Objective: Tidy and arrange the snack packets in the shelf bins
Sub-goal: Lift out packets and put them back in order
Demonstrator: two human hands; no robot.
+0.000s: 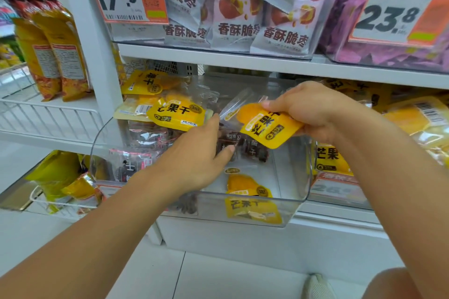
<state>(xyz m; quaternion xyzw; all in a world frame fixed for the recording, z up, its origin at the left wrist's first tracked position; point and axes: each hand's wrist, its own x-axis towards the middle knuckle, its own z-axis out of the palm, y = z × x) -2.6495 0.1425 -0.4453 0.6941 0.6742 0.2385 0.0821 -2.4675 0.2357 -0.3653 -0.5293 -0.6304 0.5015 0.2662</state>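
Over clear bin (301, 177), right hand (313, 109) pinches yellow packet (267, 126) tilted lengthwise down-right; left hand (196, 153) reaches open.

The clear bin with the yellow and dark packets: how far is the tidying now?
Partly done. Some yellow packets lie stacked at the back left of the clear bin. The right hand holds one yellow packet; the left hand reaches toward the dark packets. Left: those, and a loose yellow packet at the front.
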